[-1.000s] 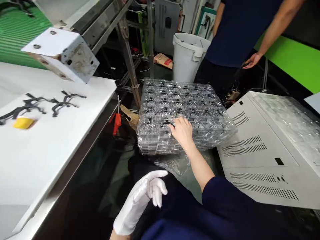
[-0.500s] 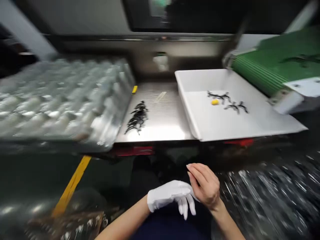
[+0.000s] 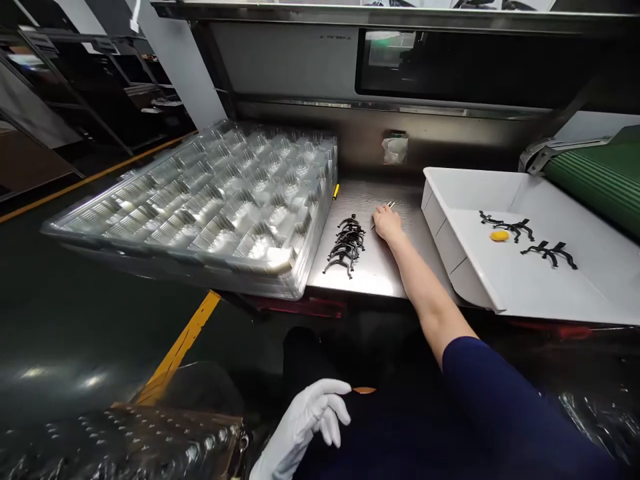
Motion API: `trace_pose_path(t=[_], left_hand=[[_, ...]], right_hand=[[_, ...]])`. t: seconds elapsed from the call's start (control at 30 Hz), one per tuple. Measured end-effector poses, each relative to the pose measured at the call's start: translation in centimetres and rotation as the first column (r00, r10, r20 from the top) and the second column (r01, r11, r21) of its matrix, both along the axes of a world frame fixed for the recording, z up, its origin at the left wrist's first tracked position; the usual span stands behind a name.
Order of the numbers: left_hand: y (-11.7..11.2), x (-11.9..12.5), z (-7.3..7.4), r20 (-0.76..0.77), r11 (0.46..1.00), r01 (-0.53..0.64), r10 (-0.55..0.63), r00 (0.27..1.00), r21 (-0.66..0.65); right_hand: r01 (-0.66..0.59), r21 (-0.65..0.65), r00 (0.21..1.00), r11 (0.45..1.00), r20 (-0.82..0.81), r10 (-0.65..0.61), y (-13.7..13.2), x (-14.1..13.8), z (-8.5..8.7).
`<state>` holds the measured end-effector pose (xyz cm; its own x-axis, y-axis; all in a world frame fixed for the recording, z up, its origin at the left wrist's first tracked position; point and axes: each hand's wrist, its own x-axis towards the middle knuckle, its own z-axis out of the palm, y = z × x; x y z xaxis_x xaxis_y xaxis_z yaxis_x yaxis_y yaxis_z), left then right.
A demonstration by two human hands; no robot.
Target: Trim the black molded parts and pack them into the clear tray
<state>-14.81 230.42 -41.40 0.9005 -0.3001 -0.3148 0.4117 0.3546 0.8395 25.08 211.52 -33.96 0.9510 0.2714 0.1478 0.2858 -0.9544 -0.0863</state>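
Right hand (image 3: pixel 387 225), moved out onto the steel desk (image 3: pixel 365 280), rests open beside black parts (image 3: pixel 345 247) while the white-gloved left hand (image 3: pixel 305 420) hangs loosely curled, empty.

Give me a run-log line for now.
Right hand: bare, on steel bench beside black parts | left hand: white-gloved, open

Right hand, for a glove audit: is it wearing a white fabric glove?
No, the bare right hand rests on the stainless steel counter; only the left hand wears a white glove.
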Motion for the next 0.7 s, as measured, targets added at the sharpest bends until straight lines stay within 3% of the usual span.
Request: trace_pose_path(t=[0.17,0.3,0.5,0.63,0.7], left_hand=[[2.4,1.1,-0.3,0.039,0.996,0.016,-0.013,0.999,-0.083],[3.4,1.5,-0.3,0.055,0.995,0.023,-0.017,0.998,-0.102],[4.0,0.5,-0.4,-0.001,0.998,0.013,-0.013,1.000,-0.069],[3.9,0.7,-1.6,0.036,0.988,-0.010,0.015,0.999,-0.154],[3.2,0.6,-1.6,0.086,0.979,-0.011,0.029,0.996,-0.204]], right_hand=[[-0.029,-0.076,0.999,0.997,-0.021,0.027,-1.4,0.1,-0.8],[0.017,-0.024,1.000,1.000,-0.001,-0.017,-2.2,-0.9,0.6],[-0.026,0.222,0.999,0.975,0.034,0.019,-2.2,-4.5,2.4],[0.016,0.528,0.988,0.849,-0.141,0.069,-1.7,-5.8,1.9],[0.061,0.548,0.972,0.834,-0.221,0.074,-1.3,-6.5,1.4]])
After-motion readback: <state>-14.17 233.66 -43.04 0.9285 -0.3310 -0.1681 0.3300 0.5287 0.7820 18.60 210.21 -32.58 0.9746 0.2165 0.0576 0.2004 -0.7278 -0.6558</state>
